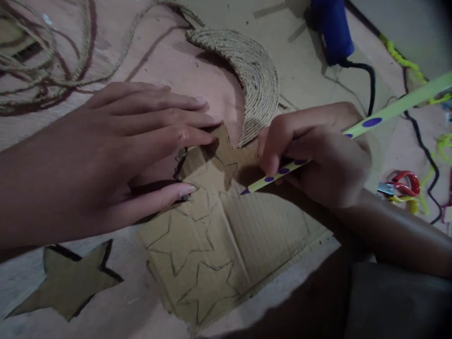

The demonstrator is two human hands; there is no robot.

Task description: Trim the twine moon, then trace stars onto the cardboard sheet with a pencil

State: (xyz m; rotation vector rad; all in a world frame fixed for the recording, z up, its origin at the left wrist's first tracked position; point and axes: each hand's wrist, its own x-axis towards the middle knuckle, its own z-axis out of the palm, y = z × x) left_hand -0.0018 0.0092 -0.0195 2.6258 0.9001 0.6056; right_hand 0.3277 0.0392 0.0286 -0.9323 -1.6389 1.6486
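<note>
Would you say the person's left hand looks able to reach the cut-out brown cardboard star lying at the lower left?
Probably yes: the cut-out brown cardboard star lies uncovered just below the left hand, with nothing between. That hand now presses flat on the sheet of cardboard with drawn stars, so it would have to let go.

The left hand (120, 150) comes in from the left with its forearm low, palm down and flat, the fingers stretched out side by side and pointing right, the thumb spread apart below them. The right hand (314, 155) comes in from the lower right, its forearm slanting up to the wrist, its fingers curled tight in a writing grip, knuckles up
</note>
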